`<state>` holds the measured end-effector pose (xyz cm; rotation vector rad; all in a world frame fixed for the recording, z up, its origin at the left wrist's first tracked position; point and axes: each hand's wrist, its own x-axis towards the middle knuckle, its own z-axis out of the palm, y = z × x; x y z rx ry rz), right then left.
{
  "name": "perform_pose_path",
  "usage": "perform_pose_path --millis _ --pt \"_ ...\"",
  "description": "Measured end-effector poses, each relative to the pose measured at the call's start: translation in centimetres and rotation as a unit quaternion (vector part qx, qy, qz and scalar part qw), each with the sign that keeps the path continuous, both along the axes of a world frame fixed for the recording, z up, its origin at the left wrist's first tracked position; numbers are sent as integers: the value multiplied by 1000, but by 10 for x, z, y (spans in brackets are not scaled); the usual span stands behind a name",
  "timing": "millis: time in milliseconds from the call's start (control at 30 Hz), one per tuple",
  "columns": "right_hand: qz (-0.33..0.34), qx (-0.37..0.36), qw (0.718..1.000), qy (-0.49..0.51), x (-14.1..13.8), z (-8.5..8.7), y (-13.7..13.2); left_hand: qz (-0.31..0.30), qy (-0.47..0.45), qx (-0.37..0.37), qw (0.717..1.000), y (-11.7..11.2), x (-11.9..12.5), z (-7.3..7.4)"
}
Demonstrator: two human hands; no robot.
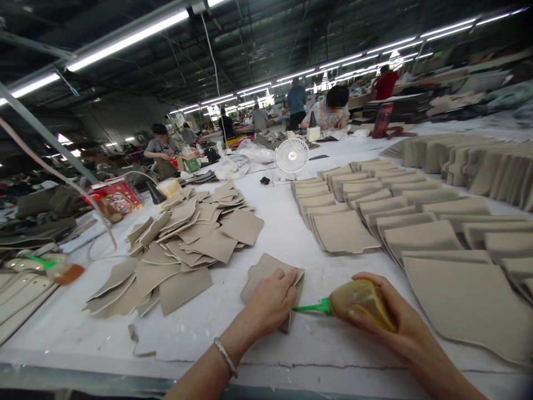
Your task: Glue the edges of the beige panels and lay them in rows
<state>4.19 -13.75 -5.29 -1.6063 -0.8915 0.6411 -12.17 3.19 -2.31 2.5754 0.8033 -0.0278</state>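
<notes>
My right hand (389, 316) is wrapped round a glue bottle (361, 303) of amber liquid with a green nozzle. The bottle lies tilted on its side, and its nozzle tip points left at the edge of a beige leather-like piece (259, 273). Over that piece lies my left hand (272, 300), fingers stretched out and pressing it against the table. One edge of the piece looks folded or doubled near my fingertips. A loose heap of similar beige pieces (187, 244) spreads to the left. Overlapping rows of them (345, 230) fan out on the right.
A white fan (292, 155) stands mid-table at the back. Another glue bottle (62, 272) lies at the far left near pale strips. A red bag (120, 197) is behind the heap. A thin scrap (139, 344) lies near the front edge. Several people sit or stand farther off.
</notes>
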Motion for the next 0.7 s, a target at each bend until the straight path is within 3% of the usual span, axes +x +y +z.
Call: perform_pose_path --millis 167,367,533,700 --pt "84 -24 996 -7 13 -8 -3 6 11 -11 1000 0 1 -1" --pt "-16 12 999 -50 22 -6 2 3 0 -23 1000 -2 4 -1" --pt "84 8 996 -1 21 -2 4 8 5 -25 1000 -1 6 -3" --pt "-20 34 998 -45 34 -1 12 4 7 -28 1000 1 6 -4"
